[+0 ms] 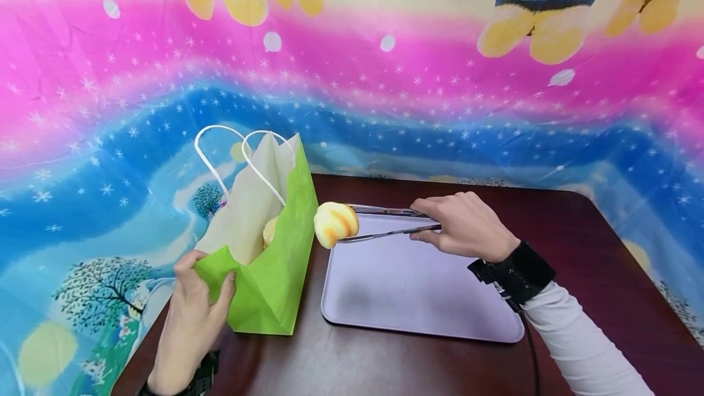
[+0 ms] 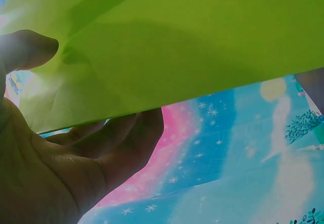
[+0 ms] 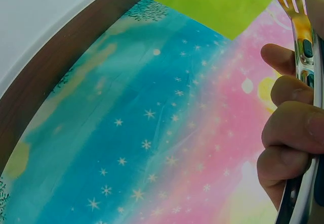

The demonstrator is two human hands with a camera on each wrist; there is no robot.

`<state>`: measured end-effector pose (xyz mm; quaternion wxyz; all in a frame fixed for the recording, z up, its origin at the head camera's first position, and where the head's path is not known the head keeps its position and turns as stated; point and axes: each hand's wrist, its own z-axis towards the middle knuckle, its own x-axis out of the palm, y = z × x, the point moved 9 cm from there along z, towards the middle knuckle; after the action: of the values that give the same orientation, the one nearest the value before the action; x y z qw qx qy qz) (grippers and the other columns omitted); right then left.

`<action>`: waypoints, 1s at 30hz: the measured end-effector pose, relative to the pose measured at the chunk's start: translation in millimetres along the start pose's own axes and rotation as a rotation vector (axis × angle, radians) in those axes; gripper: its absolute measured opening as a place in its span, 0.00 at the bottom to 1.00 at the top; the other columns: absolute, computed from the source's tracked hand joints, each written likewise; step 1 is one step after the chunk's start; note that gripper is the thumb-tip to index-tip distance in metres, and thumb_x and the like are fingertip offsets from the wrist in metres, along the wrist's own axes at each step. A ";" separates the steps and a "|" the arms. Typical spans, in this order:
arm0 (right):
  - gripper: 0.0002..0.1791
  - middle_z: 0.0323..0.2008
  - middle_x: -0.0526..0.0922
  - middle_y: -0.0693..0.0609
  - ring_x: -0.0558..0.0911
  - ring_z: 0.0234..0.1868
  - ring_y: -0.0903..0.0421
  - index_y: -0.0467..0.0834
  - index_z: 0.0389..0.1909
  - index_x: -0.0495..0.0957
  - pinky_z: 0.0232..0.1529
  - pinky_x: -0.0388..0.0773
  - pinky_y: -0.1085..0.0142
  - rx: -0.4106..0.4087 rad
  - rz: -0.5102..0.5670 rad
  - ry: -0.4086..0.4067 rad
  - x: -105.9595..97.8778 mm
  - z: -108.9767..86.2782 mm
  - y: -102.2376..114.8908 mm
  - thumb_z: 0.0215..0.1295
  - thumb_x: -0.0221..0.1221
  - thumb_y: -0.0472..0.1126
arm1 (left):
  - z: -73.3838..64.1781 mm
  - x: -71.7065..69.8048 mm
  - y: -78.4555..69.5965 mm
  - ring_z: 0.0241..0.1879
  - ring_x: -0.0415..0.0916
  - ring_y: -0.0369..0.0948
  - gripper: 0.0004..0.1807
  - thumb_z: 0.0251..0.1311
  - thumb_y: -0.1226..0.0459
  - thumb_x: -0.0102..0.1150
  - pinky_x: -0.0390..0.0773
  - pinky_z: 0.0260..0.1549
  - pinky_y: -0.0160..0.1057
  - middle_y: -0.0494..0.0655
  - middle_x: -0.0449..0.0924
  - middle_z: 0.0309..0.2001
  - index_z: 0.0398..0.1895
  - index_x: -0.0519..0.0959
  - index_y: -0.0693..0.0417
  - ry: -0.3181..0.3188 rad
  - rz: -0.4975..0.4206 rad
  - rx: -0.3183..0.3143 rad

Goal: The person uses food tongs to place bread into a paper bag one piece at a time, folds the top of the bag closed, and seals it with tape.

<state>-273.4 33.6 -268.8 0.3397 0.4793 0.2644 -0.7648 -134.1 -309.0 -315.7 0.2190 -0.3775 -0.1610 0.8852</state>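
A green paper bag with white rope handles stands upright at the left, its mouth spread. My left hand pinches the near rim between thumb and fingers; the left wrist view shows the green paper between them. My right hand grips metal tongs, which point left. Between the tong tips sits a small round bread roll, pale yellow with browned streaks, held just right of the bag. Another pale bread piece shows inside the bag, mostly hidden by its side.
A light purple tray lies on the dark wooden table, right of the bag and below the tongs. Behind the table hangs a colourful patterned cloth. A black cable runs down from the right wrist strap.
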 end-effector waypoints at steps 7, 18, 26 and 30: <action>0.16 0.16 0.66 0.63 0.60 0.15 0.65 0.50 0.36 0.78 0.17 0.52 0.70 0.012 0.031 -0.041 -4.2 7.3 1.5 0.56 0.71 0.55 | -1.9 1.7 2.3 0.28 0.71 0.49 0.34 0.55 0.79 0.63 0.69 0.23 0.40 0.65 0.68 0.40 0.57 0.52 0.66 -0.001 0.003 0.009; 0.16 0.16 0.67 0.62 0.61 0.16 0.64 0.50 0.39 0.79 0.18 0.52 0.69 0.001 0.078 -0.085 -9.3 25.6 11.6 0.58 0.70 0.54 | -1.0 2.8 1.2 0.26 0.67 0.45 0.34 0.55 0.79 0.63 0.67 0.22 0.36 0.63 0.68 0.36 0.57 0.52 0.67 0.009 0.003 0.015; 0.17 0.16 0.67 0.60 0.60 0.15 0.64 0.48 0.39 0.79 0.18 0.51 0.70 -0.012 0.104 -0.100 -11.9 36.3 19.2 0.57 0.70 0.54 | -2.0 3.1 0.0 0.28 0.66 0.45 0.35 0.55 0.79 0.63 0.66 0.24 0.36 0.63 0.67 0.39 0.58 0.51 0.67 0.014 0.004 0.005; 0.18 0.17 0.71 0.60 0.64 0.16 0.65 0.47 0.43 0.81 0.18 0.54 0.70 -0.012 0.109 -0.098 -11.6 40.4 22.3 0.58 0.70 0.54 | -1.8 2.9 -1.2 0.29 0.66 0.45 0.36 0.56 0.79 0.63 0.65 0.26 0.34 0.63 0.66 0.41 0.59 0.51 0.66 0.016 0.004 0.008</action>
<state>-275.0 -6.9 -243.8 0.3964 0.4529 0.2255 -0.7661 -134.3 -306.3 -318.0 0.2198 -0.3838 -0.1551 0.8834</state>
